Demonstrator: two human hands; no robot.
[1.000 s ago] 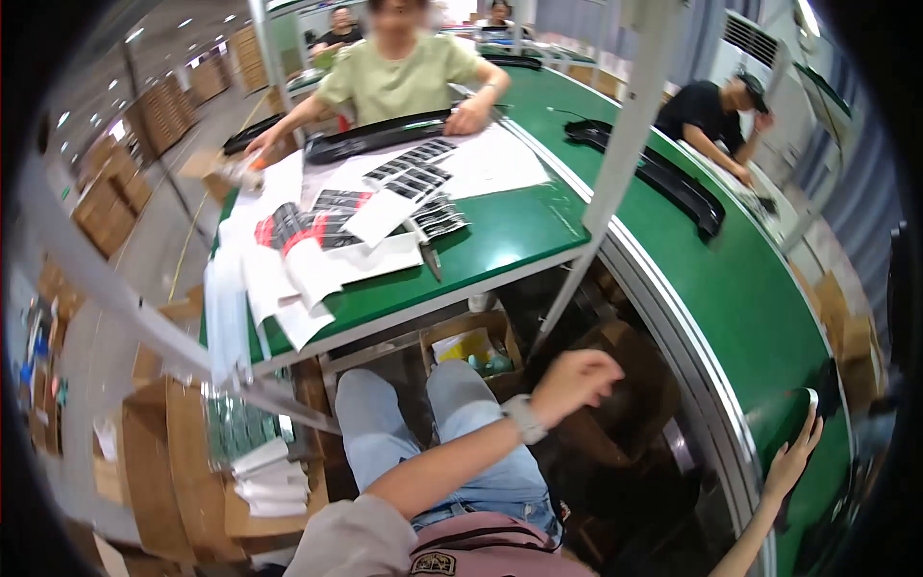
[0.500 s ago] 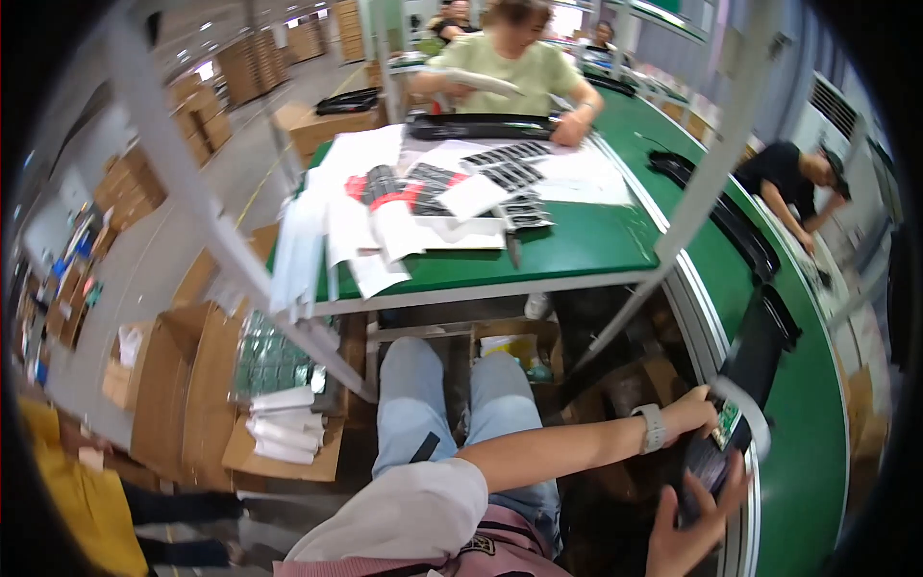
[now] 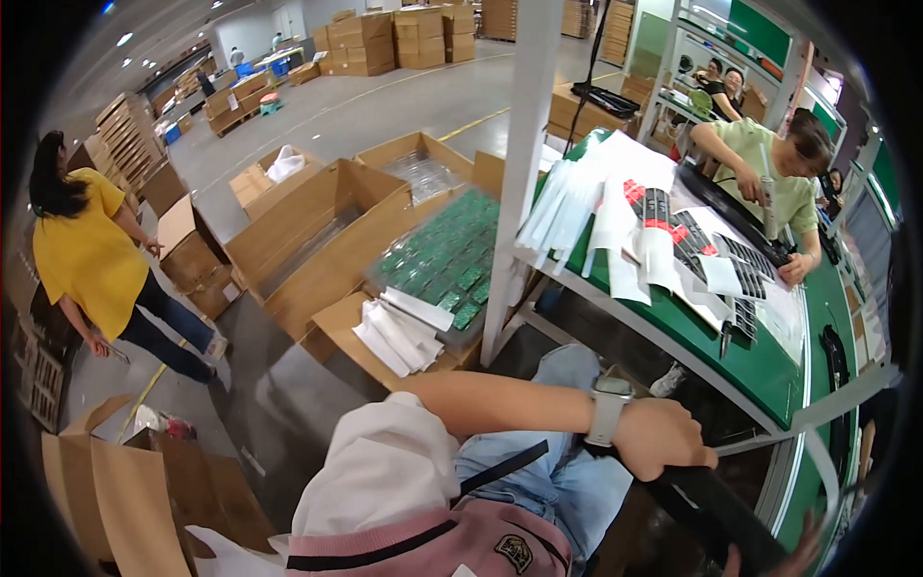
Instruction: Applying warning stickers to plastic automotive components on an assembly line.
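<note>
While the black part (image 3: 711, 510) is held at its upper-L end by the L hand (image 3: 661, 438), its other end is met, low R of view, by the R hand (image 3: 806, 548).

L hand: fingers curled tight round part's end; watch (image 3: 609, 412) worn on wrist, pale strap.
R hand: blurred, partly cut off by dark rim; fingers seen spread beside part; whether part is gripped by them cannot be told.
Black part: 1 pc., long, dark; located btwn hands, just R of jeans (image 3: 586, 490), nearer than table edge.

Table (image 3: 760, 380): green top, pale frame. Laid on it: label sheets (image 3: 745, 262), blk w/ some red, overlapped w/ white paper. At far side, a 2nd long blk pc. (image 3: 721, 204) is steadied by one hand of a co-worker (image 3: 788, 168) in lt. green; a pale tool (image 3: 768, 204) is held upright in the other.

R of table: green bench (image 3: 819, 303), w/ dark pcs. set on it.

L of table: green boards (image 3: 437, 250), packed in clear plastic; white rolls (image 3: 394, 341) piled just below, on carton flap; open carton (image 3: 332, 231) adjacent.

Far L: person in yellow (image 3: 91, 255), standing near boxes. Bkgd: stacked cartons (image 3: 361, 46).
</note>
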